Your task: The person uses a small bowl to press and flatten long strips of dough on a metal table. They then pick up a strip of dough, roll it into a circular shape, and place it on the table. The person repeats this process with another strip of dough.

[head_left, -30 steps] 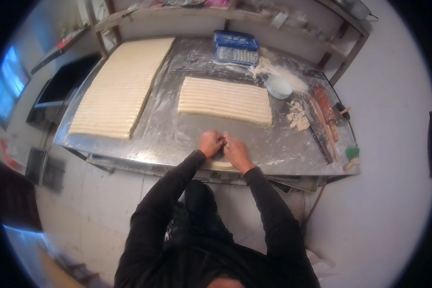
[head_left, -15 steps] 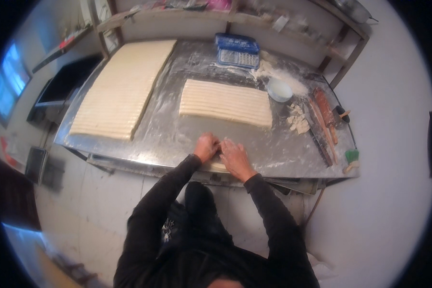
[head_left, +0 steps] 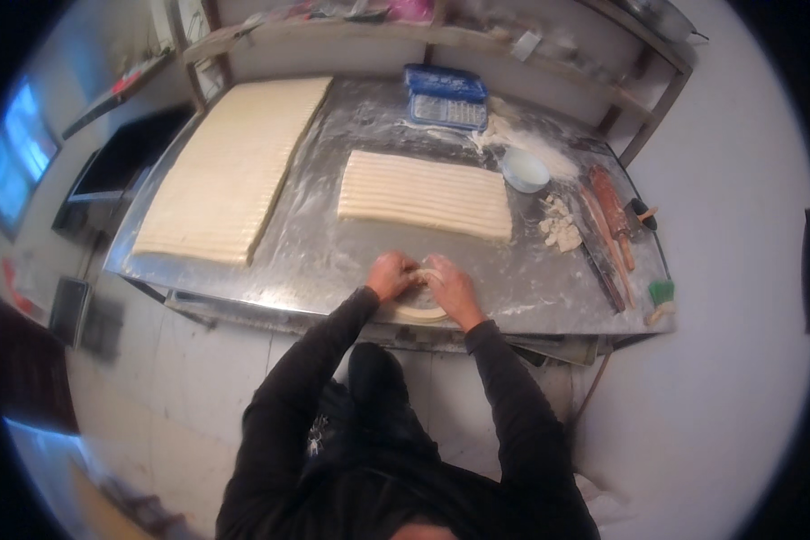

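At the front edge of the metal table, a pale dough strip (head_left: 420,314) curves into a ring below my hands. My left hand (head_left: 391,275) is closed on one end of it, fingers bent inward. Close beside it, my right hand (head_left: 451,290) pinches the other part of the strip, so both hands nearly meet. My palms hide some of the ring. Just beyond lies a slab of dough cut into parallel strips (head_left: 425,194). A larger scored dough sheet (head_left: 229,171) covers the left side of the table.
On the floured table (head_left: 306,261) stand a blue scale (head_left: 445,97), a pale bowl (head_left: 524,170), dough scraps (head_left: 560,225), a rolling pin (head_left: 610,211), a long dark blade (head_left: 603,277) and a green-handled brush (head_left: 661,300). A shelf (head_left: 477,36) runs along the back.
The dough strip now shows as a ring below and between my hands, where mostly fingers showed before. My right hand has shifted slightly right and turned.
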A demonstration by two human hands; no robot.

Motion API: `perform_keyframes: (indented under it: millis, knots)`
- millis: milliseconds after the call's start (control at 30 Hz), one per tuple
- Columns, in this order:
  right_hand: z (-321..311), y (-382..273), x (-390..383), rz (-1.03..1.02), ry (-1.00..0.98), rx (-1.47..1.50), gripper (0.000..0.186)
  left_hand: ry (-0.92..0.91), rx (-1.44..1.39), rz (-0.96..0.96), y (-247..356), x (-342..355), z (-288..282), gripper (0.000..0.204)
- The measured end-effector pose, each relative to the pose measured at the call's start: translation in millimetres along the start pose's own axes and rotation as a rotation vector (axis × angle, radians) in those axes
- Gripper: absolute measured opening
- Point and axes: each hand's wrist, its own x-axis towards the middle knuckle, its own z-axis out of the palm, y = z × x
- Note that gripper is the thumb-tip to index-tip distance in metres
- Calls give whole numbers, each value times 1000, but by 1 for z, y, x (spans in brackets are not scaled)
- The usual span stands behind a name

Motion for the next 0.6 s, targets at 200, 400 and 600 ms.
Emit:
perform_keyframes:
  millis: [200,400,600]
  knots:
    - [2,-4,-1,-28,-50,-28,52,-19,-6,-42,-16,6,3,23]
    - [6,4,-1,-58,-12,6,53,19,15,-96,-13,11,16,20]
    - [-7,5,-3,25,-78,-161,47,198,87,32,-14,-7,8,33]
